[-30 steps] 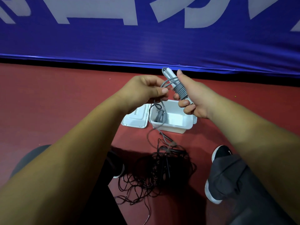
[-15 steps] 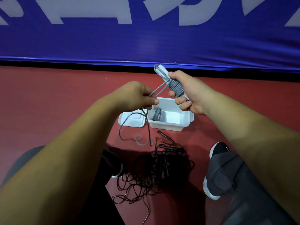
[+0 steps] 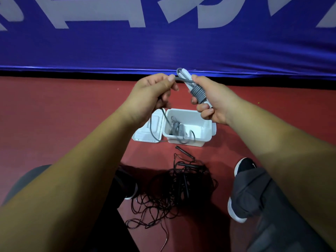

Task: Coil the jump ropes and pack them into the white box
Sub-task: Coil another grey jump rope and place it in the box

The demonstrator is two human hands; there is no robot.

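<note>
Running from left grip [image 3: 151, 95], grey rope [image 3: 198, 92] lies coiled in right grip [image 3: 216, 100].

On the floor [image 3: 54, 115], near its far edge below the banner [image 3: 163, 48], the box [image 3: 190, 141] stands with its lid [image 3: 143, 133] just beside its left side, a coiled rope [image 3: 177, 128] in it and a wound rope [image 3: 198, 93] held above it, while a tangle of ropes [image 3: 172, 190] lies just before it, between the left shoe [image 3: 131, 190] and right shoe [image 3: 244, 166].
</note>
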